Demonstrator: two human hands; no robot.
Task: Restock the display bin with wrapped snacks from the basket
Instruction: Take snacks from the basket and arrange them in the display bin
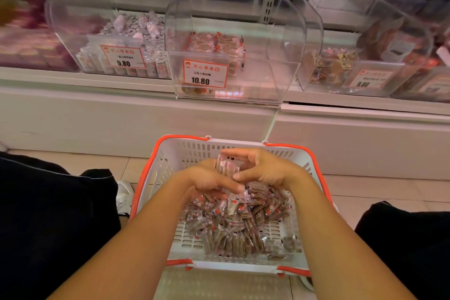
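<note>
Clearly the restocking is well short of done. The bin [243, 61], the clear one on the shelf [136, 95] behind the 10.80 tag [205, 73], holds only a small stack of snacks at its back left and a few at the bottom front; most of it shows bare plastic. The basket [170, 158] on the floor just below still carries a thick heap of wrapped snacks [238, 221], so many more loads look to be needed.

Both hands are over the far half of the basket, gathering a load. The left hand [207, 181] is curled, its fingers closed round a bunch of snacks near the top of the heap. The right hand [265, 168] is cupped beside it, fingers bent and thumb nearly meeting them, pinching a few wrapped pieces [226, 165] held upright between the two hands. This handful is still low in the basket, well apart from the bin above.
</note>
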